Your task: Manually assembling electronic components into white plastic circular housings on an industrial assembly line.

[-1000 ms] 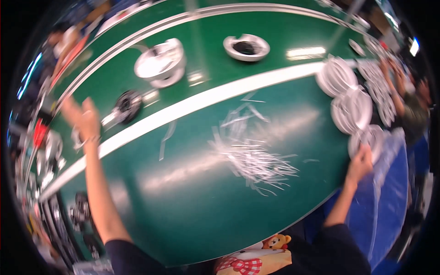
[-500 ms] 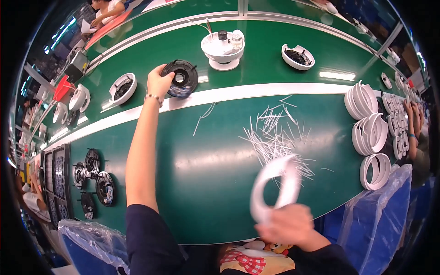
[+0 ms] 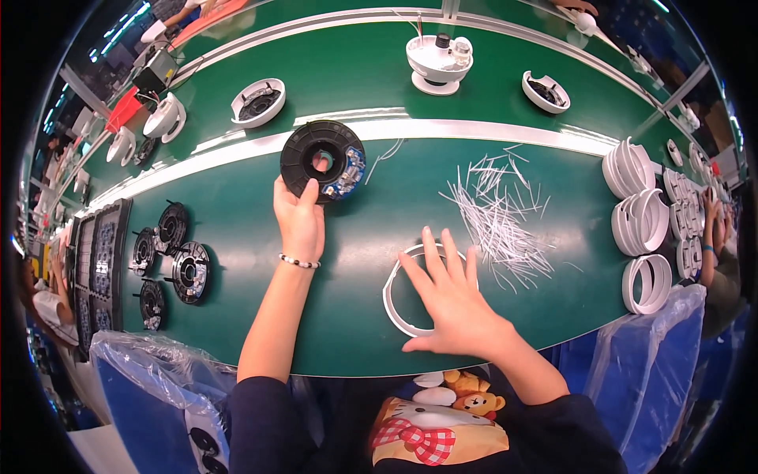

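My left hand (image 3: pixel 302 217) grips a round black plastic disc (image 3: pixel 304 146) by its lower edge, thumb on the face. The disc has a central hole and a blue circuit board (image 3: pixel 349 175) along its right side. It is held up over the green bench. A white plastic ring (image 3: pixel 392 304) lies on the bench in front of me. Over its right part spreads my right hand (image 3: pixel 454 304), fingers stretched apart; whether the palm touches the ring cannot be made out.
White cable ties (image 3: pixel 505 225) lie scattered right of centre. White rings (image 3: pixel 647 283) are stacked at the right edge. Several black discs (image 3: pixel 189 272) and a dark parts tray (image 3: pixel 101 276) are at left. Beyond a pale rail, a green surface holds white housings (image 3: pixel 439 59). Co-workers sit farther off.
My left hand has brought the black disc nearer and turned it so the circuit board shows. The white ring has gone down flat on the bench, and my right hand has opened over it.
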The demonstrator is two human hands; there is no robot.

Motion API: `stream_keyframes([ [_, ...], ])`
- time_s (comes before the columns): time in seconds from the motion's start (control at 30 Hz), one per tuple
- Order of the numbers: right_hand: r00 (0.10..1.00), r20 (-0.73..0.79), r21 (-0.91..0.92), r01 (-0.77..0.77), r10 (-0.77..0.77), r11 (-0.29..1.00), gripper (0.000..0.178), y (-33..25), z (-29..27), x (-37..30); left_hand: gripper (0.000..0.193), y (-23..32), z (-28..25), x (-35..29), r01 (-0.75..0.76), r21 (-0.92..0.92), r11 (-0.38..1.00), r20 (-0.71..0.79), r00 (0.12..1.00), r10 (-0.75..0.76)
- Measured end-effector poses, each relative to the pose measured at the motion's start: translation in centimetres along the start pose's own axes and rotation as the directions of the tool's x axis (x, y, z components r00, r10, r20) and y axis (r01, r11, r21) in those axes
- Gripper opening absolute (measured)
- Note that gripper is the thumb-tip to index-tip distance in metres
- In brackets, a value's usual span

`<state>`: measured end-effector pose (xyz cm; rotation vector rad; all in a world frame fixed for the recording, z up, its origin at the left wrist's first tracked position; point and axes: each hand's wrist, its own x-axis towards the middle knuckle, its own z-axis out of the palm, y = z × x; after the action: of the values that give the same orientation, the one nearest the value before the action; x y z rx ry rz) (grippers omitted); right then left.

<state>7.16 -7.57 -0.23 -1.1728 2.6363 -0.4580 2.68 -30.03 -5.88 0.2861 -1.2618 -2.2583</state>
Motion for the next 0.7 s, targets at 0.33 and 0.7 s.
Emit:
stream_keyframes([
  [0.33, 0.796, -0.408, 0.896, 0.256, 0.447, 0.362, 0.114, 1.5, 0.3, 3.4, 0.052, -1.3, 3.8, -5.1, -0.110, 0.022, 0.994, 0.112, 0.988, 0.107],
  [0.7, 0.839, -0.460, 0.730, 0.169, 0.293, 0.662, 0.121, 3.3, 0.3, 3.9, 0.075, 0.9, 4.3, -6.4, 0.730, -0.158, 0.665, 0.733, 0.538, -0.416],
])
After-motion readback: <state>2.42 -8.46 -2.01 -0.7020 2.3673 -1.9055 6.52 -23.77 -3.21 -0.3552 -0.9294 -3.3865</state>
